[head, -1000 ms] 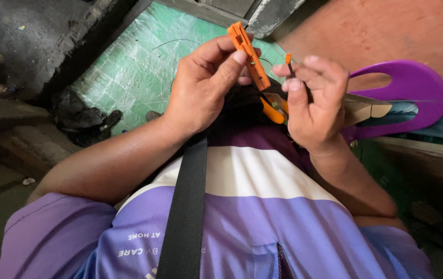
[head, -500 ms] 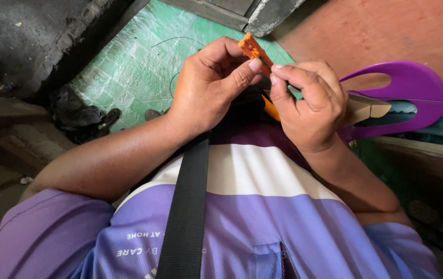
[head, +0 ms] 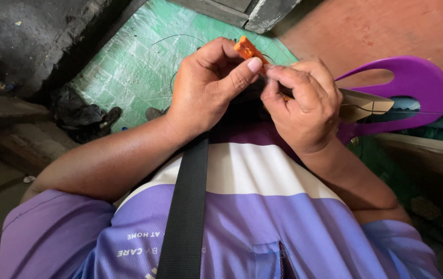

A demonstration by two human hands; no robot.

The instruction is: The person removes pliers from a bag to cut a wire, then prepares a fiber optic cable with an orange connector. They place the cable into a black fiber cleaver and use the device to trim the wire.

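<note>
My left hand point(head: 208, 88) is closed around a small orange plastic tool point(head: 246, 49), with the thumb pressed against its side and only the tool's top end showing. My right hand point(head: 301, 106) is curled just beside it, fingertips pinched together at the tool's lower part; what they pinch is too small to tell. Both hands are held close in front of my chest, over my purple and white striped shirt point(head: 252, 206). A thin thread point(head: 387, 109) runs off to the right from under my right hand.
A purple plastic shape with oval cut-outs point(head: 413, 88) and a beige piece point(head: 363, 103) lie to the right of my right hand. Below are a green patterned floor point(head: 128, 67) with thin dark wire loops, a dark rag point(head: 79, 116), and a reddish surface point(head: 366, 31).
My hands have drawn closer together. The orange tool is now mostly hidden in my left hand, and my right fingers have closed in against it.
</note>
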